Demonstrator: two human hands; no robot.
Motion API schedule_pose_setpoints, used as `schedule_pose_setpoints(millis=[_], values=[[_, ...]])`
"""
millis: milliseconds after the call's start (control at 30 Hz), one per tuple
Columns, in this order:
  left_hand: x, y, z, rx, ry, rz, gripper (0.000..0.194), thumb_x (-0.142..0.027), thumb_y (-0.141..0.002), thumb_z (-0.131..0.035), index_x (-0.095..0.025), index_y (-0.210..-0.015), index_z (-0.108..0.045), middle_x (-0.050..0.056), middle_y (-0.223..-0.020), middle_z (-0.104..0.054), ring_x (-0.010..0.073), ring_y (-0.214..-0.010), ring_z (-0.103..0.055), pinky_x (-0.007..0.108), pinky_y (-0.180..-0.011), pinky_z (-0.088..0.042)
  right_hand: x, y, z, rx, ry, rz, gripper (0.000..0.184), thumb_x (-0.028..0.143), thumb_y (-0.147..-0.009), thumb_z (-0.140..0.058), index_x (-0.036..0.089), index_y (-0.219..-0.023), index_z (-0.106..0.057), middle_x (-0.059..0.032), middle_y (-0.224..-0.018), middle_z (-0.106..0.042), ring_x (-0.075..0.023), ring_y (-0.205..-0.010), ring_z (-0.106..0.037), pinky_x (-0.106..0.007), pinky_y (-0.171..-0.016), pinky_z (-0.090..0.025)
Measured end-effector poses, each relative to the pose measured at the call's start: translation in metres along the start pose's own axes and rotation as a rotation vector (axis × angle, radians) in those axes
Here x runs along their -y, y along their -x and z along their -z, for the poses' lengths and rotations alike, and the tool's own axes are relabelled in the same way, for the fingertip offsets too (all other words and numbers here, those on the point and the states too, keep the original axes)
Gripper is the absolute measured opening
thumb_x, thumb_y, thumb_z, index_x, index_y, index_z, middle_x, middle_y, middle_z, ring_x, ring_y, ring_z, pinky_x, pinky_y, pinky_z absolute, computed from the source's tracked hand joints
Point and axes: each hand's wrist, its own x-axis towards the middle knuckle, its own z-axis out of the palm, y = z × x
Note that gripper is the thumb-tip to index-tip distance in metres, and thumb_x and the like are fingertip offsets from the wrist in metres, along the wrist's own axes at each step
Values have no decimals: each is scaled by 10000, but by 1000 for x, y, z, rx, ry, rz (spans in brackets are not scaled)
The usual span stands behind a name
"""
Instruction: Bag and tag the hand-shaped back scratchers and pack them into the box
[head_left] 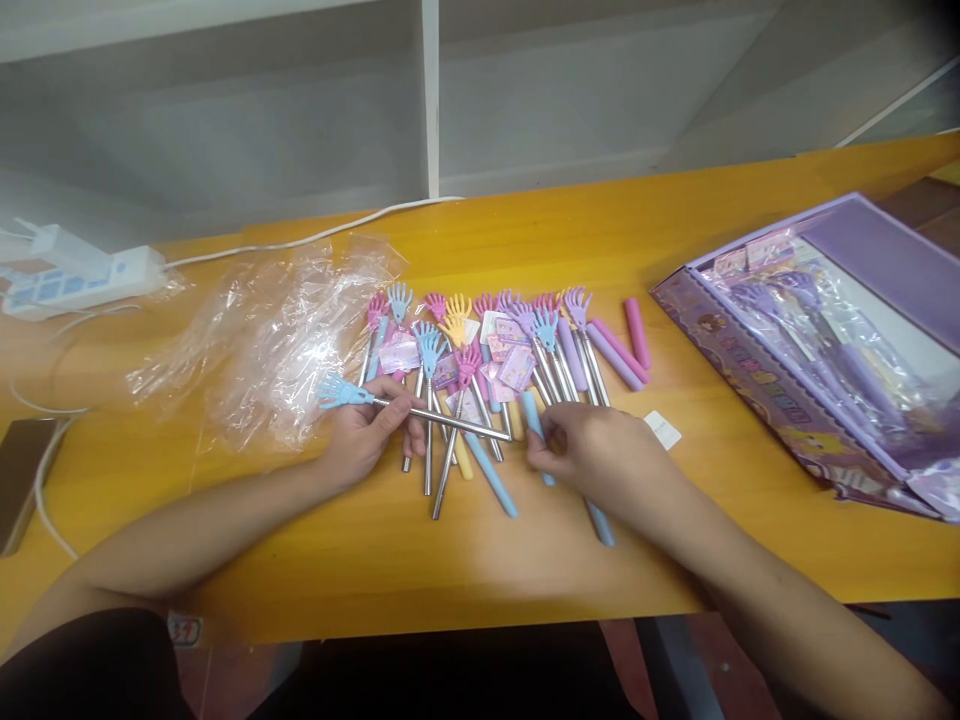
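My left hand (369, 435) is closed around the metal rod of a back scratcher (450, 418) with a light blue hand-shaped head. The head points left and the bare rod end points right. My right hand (592, 450) pinches a light blue handle sleeve (534, 425), held upright just right of the rod's end, apart from it. Beneath and behind my hands lie several more back scratchers (466, 375) with pink, blue, yellow and purple heads. Loose sleeves (491, 475) in blue, purple, pink and yellow lie among them, with small printed cards (517, 368) in between.
Crumpled clear plastic bags (277, 350) lie to the left. An open purple printed box (772, 400) with bagged back scratchers stands at the right. A white power strip (90, 280) with a cable sits at the back left. A white card (663, 430) lies right of my right hand.
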Motion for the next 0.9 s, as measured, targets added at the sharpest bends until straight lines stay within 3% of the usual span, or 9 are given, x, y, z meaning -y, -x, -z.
schedule_pose_setpoints(millis=[300, 467, 633, 900], values=[[-5, 0, -4, -70, 46, -50, 277, -433, -1017, -721, -163, -959, -694, 8, -704, -726, 148, -561, -729, 184, -453, -535, -5, 0, 27, -84, -313, 120, 123, 228, -937, -434, 260, -828, -386, 18, -629, -545, -181, -550, -523, -295, -551, -323], [-6, 0, -3, -59, 57, -78, 246, -413, -1029, -703, -173, -974, -708, 14, -732, -737, 156, -587, -742, 198, -472, -557, -10, 0, 24, -78, -166, 198, 132, 249, -951, -463, 245, -819, -466, 34, -571, -533, -158, -474, -467, -297, -547, -255], [-6, -1, -3, -33, 89, -88, 211, -372, -1046, -681, -175, -987, -729, 13, -755, -746, 151, -597, -753, 196, -485, -576, -11, -2, 14, -81, -38, 305, 185, 310, -984, -489, 220, -875, -609, 0, -623, -640, -164, -513, -536, -299, -567, -208], [-6, -1, -4, -9, 31, -65, 234, -399, -1018, -726, -167, -987, -714, 32, -775, -771, 180, -626, -777, 232, -496, -618, -9, -2, 7, -116, -2, 395, 155, 255, -945, -500, 211, -836, -600, -1, -604, -629, -158, -508, -533, -292, -567, -195]])
